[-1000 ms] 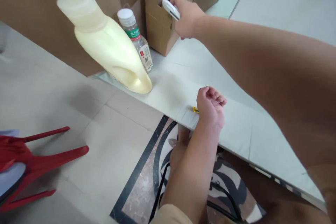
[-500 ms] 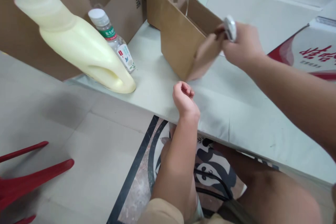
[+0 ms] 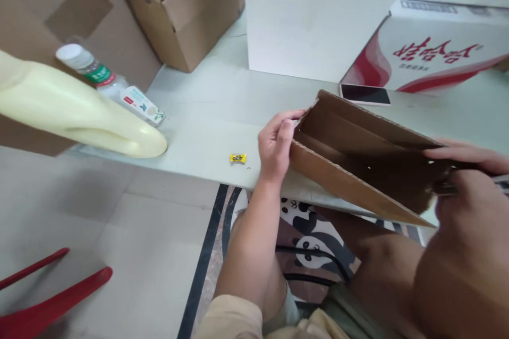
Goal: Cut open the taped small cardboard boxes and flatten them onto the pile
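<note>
A brown cardboard box [image 3: 358, 177] is tilted over the table's front edge, its open side towards me and its inside in shadow. My left hand [image 3: 276, 143] grips its left end, thumb on the near side. At the right end my right hand [image 3: 473, 190] is closed on the box, its fingers partly blurred. A slim silvery-grey tool also sits in that hand; its kind I cannot make out. Left of my left hand, a small yellow wrapped candy [image 3: 237, 158] lies on the table.
A second cardboard box [image 3: 199, 16] stands at the back left. Near it are a plastic bottle [image 3: 113, 85] and a pale yellow mannequin-like form [image 3: 91, 111]. White boxes [image 3: 314, 29] and a phone [image 3: 366, 94] are behind. Red chair parts [image 3: 55, 302] show lower left.
The box has come away from the other one, nearer me and to the right. My left hand, empty before, now grips it. The yellow candy and phone have come into sight.
</note>
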Motion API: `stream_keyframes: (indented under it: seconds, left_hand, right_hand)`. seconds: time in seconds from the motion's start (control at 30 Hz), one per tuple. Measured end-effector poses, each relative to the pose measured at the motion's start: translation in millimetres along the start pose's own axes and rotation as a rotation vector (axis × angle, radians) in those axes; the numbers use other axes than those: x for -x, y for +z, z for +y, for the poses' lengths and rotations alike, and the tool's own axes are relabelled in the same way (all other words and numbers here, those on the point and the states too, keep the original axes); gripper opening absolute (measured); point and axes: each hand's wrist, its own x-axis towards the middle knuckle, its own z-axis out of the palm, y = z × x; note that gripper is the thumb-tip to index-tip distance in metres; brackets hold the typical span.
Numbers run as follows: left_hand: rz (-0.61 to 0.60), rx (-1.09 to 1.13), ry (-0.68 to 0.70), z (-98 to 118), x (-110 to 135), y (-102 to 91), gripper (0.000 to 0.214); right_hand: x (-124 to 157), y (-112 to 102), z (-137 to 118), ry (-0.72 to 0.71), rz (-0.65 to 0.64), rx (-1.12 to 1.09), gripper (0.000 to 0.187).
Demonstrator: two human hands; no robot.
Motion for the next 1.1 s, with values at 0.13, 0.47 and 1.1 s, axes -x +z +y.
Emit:
stream_keyframes:
  seconds: [0.13,0.47,1.1]
  left_hand:
    - [-0.004,-0.048,0.024,-1,4,4.0,0.042]
    - [-0.150,-0.369,0.189,-27,10,-0.6,0.048]
    - [0.244,-0.195,-0.110,-26,-16,-30.4,0.036]
  right_hand:
    - [21,20,-3,-0.285,0.203,-0.061,0.026]
    - [4,39,55,-0.601,0.247,-0.367,0.037]
    - [-1,40,66,-0.268,0.112,-0.233,0.031]
